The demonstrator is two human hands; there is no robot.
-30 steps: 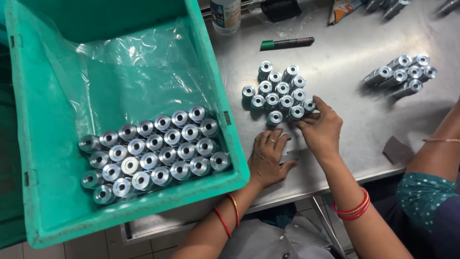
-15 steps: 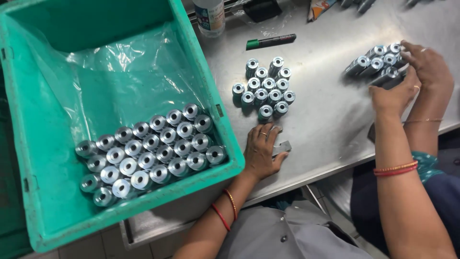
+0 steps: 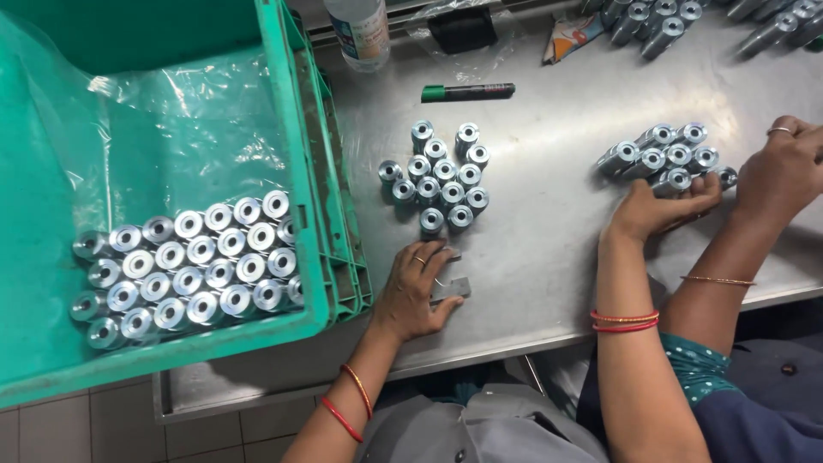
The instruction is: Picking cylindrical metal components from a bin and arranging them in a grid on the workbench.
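My left hand (image 3: 416,290) lies flat on the steel table (image 3: 531,257), fingers spread, its tips touching a small grey metal block (image 3: 452,288). Just beyond it stands a cluster of upright silver metal cylinders (image 3: 439,178). My right hand (image 3: 658,206), with red bangles at the wrist, is stretched out to the right and cupped around the near side of a second group of cylinders (image 3: 670,159), which lie on their sides. One of them rests on my fingers. A co-worker's hand (image 3: 782,171) touches the same group from the right.
A green plastic crate (image 3: 326,214) lined with clear film stands at the left, with rows of upright cylinders (image 3: 193,261) inside. A green marker (image 3: 467,92), a bottle (image 3: 360,30) and more cylinders (image 3: 651,17) lie along the far edge.
My right hand left the upright cluster and reached right to the lying cylinders, where the co-worker's hand joined it. My left hand has stayed by the small block.
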